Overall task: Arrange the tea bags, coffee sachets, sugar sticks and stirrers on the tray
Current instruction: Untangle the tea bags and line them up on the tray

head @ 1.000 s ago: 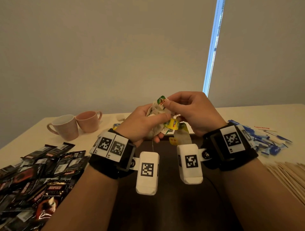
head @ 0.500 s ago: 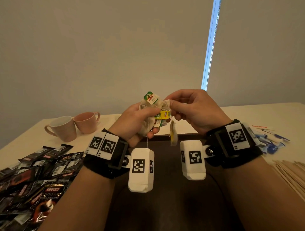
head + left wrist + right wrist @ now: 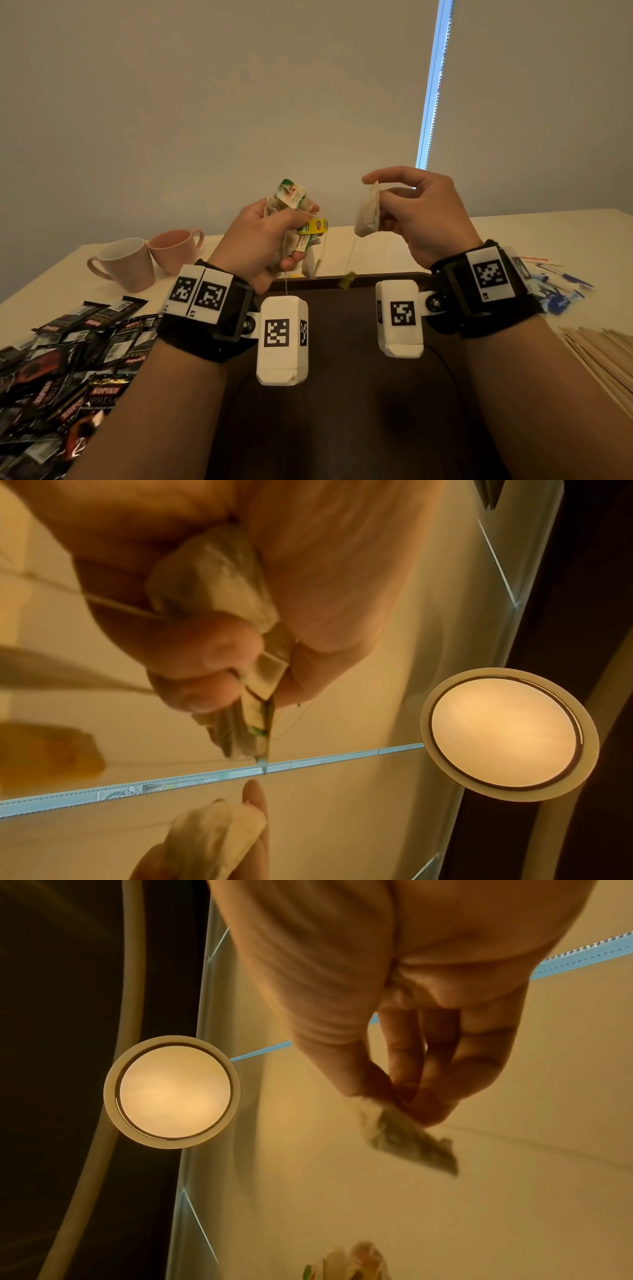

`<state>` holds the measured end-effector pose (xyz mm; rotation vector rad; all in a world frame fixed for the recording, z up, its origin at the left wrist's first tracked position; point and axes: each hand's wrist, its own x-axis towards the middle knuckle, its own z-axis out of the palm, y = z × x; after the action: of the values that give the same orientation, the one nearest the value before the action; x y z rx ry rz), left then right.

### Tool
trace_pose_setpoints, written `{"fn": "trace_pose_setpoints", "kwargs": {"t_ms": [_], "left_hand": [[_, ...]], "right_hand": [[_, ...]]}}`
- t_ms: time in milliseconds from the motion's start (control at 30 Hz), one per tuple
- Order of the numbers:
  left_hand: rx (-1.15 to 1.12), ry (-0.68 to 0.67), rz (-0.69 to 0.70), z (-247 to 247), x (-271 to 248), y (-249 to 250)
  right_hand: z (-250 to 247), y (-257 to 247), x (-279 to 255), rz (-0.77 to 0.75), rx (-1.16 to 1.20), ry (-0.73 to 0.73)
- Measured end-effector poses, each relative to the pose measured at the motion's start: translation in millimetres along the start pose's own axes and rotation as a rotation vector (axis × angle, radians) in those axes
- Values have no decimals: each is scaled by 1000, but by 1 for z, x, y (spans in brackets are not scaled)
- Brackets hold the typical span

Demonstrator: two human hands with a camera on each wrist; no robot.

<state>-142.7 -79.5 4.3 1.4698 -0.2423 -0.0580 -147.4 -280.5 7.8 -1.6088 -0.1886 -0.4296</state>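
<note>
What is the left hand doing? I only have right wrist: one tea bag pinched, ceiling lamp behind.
Observer: The left hand grips a bunch of tea bags with paper tags, raised above the table.
Operator: Where's the tray?
Observer: The head view shows the dark tray directly below both wrists.
Operator: Is my bag clear of the bunch?
Observer: Yes. The right hand holds the single bag apart from the bunch, and its string hangs down to a yellow tag by the tray's far rim.
</note>
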Motion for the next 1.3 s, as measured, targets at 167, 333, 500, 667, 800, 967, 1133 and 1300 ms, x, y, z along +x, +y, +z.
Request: {"fn": "trace_pose_setpoints", "kwargs": {"t_ms": [167, 333, 500, 667, 800, 967, 1133, 1300], "left_hand": [[-14, 8, 74, -4, 0, 3], [-97, 44, -51, -9, 4, 2], [-123, -41, -68, -12, 4, 1], [-37, -96, -6, -13, 5, -1], [122, -78, 44, -15, 5, -5], [223, 61, 62, -8, 5, -9], [435, 7, 154, -5, 4, -13], [416, -38, 191, -3, 2, -11]], "right_hand": [[-6, 3, 4, 21, -155, 21], [-11, 4, 5, 94, -137, -32], [-8, 3, 5, 78, -138, -60], [-5, 2, 3, 66, -168, -101], [0, 2, 2, 45, -205, -156], [6, 1, -3, 1, -253, -221], [9, 0, -4, -42, -273, -232], [11, 0, -4, -87, -273, -211]]}}
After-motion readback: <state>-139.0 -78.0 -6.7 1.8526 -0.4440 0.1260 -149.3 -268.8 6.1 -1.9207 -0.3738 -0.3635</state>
